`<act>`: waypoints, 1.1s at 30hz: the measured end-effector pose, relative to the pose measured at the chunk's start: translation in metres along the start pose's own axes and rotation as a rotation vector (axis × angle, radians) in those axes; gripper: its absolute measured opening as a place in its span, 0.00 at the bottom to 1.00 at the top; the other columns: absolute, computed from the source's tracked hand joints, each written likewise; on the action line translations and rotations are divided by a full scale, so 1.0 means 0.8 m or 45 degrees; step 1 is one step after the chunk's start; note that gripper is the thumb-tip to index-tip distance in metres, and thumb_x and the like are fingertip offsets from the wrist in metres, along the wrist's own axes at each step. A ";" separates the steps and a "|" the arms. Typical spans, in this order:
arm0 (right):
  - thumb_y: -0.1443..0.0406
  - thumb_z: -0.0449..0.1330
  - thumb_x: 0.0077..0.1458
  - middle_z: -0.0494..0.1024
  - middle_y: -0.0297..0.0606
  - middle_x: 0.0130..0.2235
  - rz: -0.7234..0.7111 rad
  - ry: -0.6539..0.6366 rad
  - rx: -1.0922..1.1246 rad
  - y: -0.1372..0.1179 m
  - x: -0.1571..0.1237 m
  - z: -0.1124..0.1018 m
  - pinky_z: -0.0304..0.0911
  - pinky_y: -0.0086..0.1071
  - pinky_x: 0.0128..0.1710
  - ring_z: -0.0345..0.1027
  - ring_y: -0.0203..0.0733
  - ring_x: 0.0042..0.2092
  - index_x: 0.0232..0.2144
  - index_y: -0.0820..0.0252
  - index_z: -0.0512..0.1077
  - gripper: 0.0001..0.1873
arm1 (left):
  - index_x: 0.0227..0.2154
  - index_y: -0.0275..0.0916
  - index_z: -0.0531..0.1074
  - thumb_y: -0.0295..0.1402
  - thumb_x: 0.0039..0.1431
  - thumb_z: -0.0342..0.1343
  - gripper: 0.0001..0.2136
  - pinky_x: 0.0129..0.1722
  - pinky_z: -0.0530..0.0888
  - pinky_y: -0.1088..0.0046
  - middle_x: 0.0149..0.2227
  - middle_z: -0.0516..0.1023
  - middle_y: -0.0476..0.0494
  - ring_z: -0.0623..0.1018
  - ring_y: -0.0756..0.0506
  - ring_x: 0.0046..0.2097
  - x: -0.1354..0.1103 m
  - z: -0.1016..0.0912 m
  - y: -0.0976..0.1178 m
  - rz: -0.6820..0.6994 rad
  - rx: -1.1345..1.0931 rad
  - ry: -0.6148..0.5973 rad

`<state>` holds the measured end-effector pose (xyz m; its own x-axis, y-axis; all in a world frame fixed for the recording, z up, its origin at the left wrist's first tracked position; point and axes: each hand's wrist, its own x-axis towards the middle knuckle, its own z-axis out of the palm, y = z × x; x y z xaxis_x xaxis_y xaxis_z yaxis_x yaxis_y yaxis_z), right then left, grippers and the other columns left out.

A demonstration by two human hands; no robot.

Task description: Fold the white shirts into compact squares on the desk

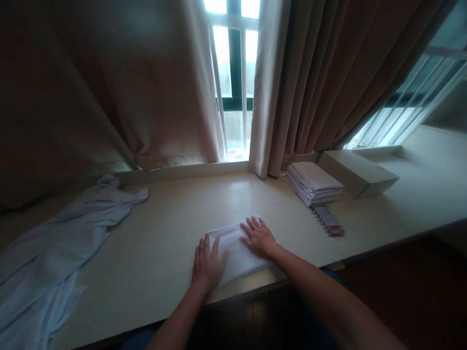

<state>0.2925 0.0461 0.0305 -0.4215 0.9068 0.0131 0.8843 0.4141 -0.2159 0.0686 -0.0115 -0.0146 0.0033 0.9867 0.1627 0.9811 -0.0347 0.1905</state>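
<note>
A white cloth [237, 257], folded into a flat rectangle, lies near the front edge of the table [175, 214]. My left hand [208, 262] rests flat on its left side, fingers spread and partly past the cloth's edge. On the upper right part of the cloth lies my right hand [258, 236], its fingers stretched out and apart. Neither hand grips anything. The cloth's layers under my palms are hidden.
To the right stands a stack of folded white cloths [314, 181], with a blurred-out flat object [327, 219] before it and a pale box [359, 172] behind. Crumpled cloth [73, 248] covers the left side. Curtains [146, 87] hang along the back beside a window [235, 63].
</note>
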 end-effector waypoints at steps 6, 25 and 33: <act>0.45 0.38 0.63 0.42 0.43 0.69 0.210 0.046 -0.002 0.027 -0.010 0.017 0.29 0.47 0.65 0.29 0.51 0.69 0.67 0.60 0.47 0.38 | 0.64 0.42 0.55 0.51 0.61 0.41 0.31 0.64 0.50 0.52 0.69 0.46 0.35 0.49 0.32 0.68 0.000 -0.004 0.002 -0.003 -0.002 -0.036; 0.46 0.40 0.63 0.45 0.45 0.69 0.175 0.080 -0.072 0.025 -0.010 0.028 0.27 0.49 0.64 0.31 0.52 0.69 0.67 0.60 0.49 0.37 | 0.63 0.45 0.57 0.53 0.59 0.45 0.31 0.64 0.48 0.46 0.66 0.55 0.39 0.52 0.34 0.67 -0.050 0.004 0.093 0.452 -0.050 0.158; 0.46 0.41 0.63 0.45 0.46 0.69 0.170 0.098 -0.054 0.026 -0.011 0.032 0.28 0.50 0.64 0.30 0.52 0.69 0.67 0.61 0.48 0.37 | 0.64 0.45 0.55 0.48 0.60 0.49 0.31 0.62 0.59 0.51 0.68 0.51 0.38 0.52 0.36 0.68 -0.065 -0.008 -0.030 0.434 -0.080 0.227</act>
<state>0.3094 0.0448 0.0011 -0.2844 0.9567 0.0623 0.9397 0.2911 -0.1797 0.0436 -0.0631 -0.0211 0.2883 0.8739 0.3913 0.9155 -0.3713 0.1547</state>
